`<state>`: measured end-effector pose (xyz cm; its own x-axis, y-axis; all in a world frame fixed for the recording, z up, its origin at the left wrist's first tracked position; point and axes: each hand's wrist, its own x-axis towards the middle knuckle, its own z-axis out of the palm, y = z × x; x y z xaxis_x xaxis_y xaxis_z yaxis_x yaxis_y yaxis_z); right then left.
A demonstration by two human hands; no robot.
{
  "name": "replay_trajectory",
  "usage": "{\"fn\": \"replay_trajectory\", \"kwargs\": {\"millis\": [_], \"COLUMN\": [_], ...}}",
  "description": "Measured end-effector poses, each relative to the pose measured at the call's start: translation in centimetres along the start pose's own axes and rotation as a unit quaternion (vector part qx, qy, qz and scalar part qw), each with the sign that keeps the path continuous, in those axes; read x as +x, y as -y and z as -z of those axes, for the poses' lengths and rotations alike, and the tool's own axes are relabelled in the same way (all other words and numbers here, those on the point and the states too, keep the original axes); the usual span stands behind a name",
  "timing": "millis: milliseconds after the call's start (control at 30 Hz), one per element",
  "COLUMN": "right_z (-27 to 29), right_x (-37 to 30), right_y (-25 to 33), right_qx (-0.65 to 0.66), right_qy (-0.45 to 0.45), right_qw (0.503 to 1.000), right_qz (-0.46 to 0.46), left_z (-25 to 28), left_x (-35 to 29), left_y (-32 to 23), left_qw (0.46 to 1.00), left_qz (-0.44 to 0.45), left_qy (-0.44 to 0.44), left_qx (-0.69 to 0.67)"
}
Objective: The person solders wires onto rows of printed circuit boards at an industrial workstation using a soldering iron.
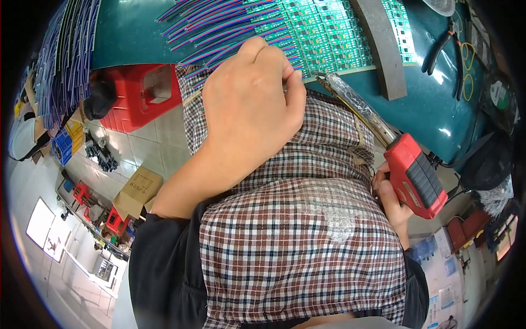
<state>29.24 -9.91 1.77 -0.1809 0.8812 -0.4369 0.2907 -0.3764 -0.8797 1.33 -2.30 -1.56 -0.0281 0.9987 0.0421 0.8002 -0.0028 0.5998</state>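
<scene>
My left hand (252,93) is closed over the near edge of a panel of green circuit boards (334,38), with its fingers curled under. Its fingertips are hidden, so what they pinch does not show. Thin multicoloured wires (213,22) run leftward from the boards, and the nearest ones pass beside and under that hand. My right hand (390,198) grips a red and black soldering gun (413,175) from below. The gun's long barrel points up and left, its tip close to the panel's near edge, just right of my left hand.
A dark grey bar (381,49) lies across the panel on the green tabletop (433,123). Black-handled pliers (442,49) rest to its right. More wire bundles (68,60) hang at the far left. A red stool (129,101) and a cardboard box (138,192) stand below.
</scene>
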Motion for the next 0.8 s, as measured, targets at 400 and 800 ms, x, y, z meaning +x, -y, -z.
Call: {"fn": "replay_trajectory", "kwargs": {"millis": [400,800], "right_z": [2.7,2.8], "right_x": [6.9,11.5], "right_y": [5.5,5.1], "right_qx": [0.015,-0.026], "right_qy": [-0.212,-0.268], "right_qw": [0.927,0.936], "right_qz": [0.308,0.226], "left_z": [1.1,6.0], "left_x": [0.1,1.3], "left_y": [-0.5,-0.1], "left_qw": [0.999,0.998], "left_qz": [-0.018,-0.046], "left_qy": [0.026,-0.021], "left_qx": [0.016,0.045]}}
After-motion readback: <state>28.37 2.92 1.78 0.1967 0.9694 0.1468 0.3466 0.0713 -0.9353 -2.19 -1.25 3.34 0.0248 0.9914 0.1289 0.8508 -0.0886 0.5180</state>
